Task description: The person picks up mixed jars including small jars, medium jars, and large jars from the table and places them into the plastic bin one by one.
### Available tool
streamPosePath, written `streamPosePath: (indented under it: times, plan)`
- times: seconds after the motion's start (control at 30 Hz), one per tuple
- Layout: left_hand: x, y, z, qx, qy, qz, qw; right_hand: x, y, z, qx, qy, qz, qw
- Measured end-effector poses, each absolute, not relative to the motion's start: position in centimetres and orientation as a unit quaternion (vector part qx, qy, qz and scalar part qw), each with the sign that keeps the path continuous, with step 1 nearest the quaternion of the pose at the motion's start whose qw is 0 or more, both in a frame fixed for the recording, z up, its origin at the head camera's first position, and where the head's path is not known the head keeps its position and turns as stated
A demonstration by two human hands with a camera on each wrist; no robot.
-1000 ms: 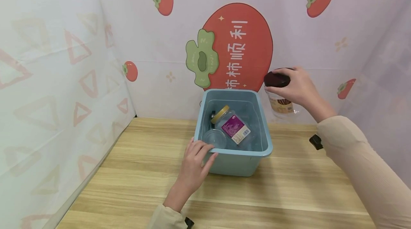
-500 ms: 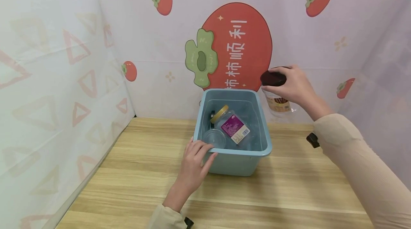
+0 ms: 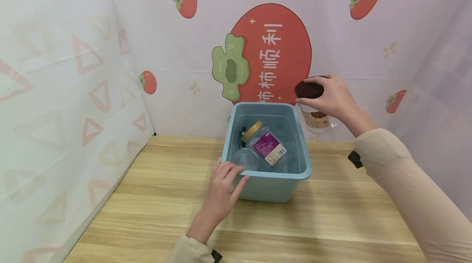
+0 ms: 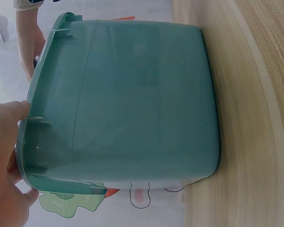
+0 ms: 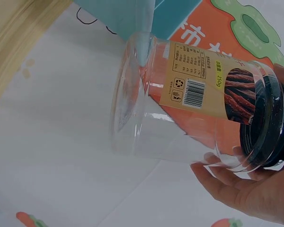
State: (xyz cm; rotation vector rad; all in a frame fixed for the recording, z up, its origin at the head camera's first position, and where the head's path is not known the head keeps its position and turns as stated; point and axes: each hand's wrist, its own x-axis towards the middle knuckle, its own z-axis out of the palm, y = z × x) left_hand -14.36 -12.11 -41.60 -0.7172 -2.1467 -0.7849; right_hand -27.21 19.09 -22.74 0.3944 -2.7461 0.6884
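Note:
My right hand (image 3: 333, 97) grips a clear plastic jar (image 5: 189, 104) by its dark lid (image 3: 309, 89). The jar hangs upright in the air beside the right rim of a blue plastic bin (image 3: 271, 175); its label shows in the right wrist view. At the bin's near left corner, my left hand (image 3: 221, 189) holds the rim, fingers over the edge. Inside the bin lies a clear jar with a gold lid (image 3: 252, 131) and a purple-and-white label (image 3: 270, 148). Beside it is a round clear plastic container (image 3: 246, 159). A small dark item (image 3: 243, 134) is partly hidden behind the gold lid.
The bin stands on a wood-grain table (image 3: 166, 181), near its back edge. Behind the table hangs a white curtain (image 3: 177, 46) printed with red persimmons. Another patterned cloth (image 3: 66, 111) hangs along the left side.
My right hand has carried the dark-lidded jar slightly left, closer to the bin. The left hand and the things in the bin stay where they were.

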Motion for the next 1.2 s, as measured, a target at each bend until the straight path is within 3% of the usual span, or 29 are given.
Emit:
streamPosePath:
  times: [1.2]
  plan:
    - [-14.3, -12.1, -41.5, -0.278, -0.835, -0.302, 0.367, -27.8, 16.8, -21.8, 0.152, -0.95, 0.24, 0.133]
